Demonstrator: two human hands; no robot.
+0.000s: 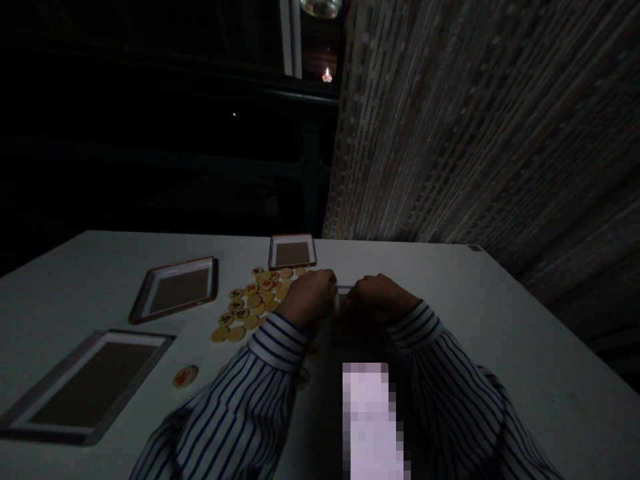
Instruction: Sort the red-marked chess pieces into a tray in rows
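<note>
In the head view my left hand point(311, 295) is closed at the left edge of a small shallow box point(343, 300) with a pale rim. My right hand point(384, 297) is closed too, its curled fingers over that box's right side. Both seem to grip the box, though its near part lies in deep shadow. Just left of my left hand spreads a heap of round wooden xiangqi pieces point(254, 300) with black or red characters, some blank side up. A red-marked piece point(185, 377) lies apart, nearer me, and a few more show beside my left sleeve.
Three larger shallow boxes with brownish bottoms rest on the white table point(520, 347): one at the back point(293, 253), one at left point(180, 291), and the biggest at front left point(95, 385). A string curtain point(430, 120) hangs behind the right side. The room is dim.
</note>
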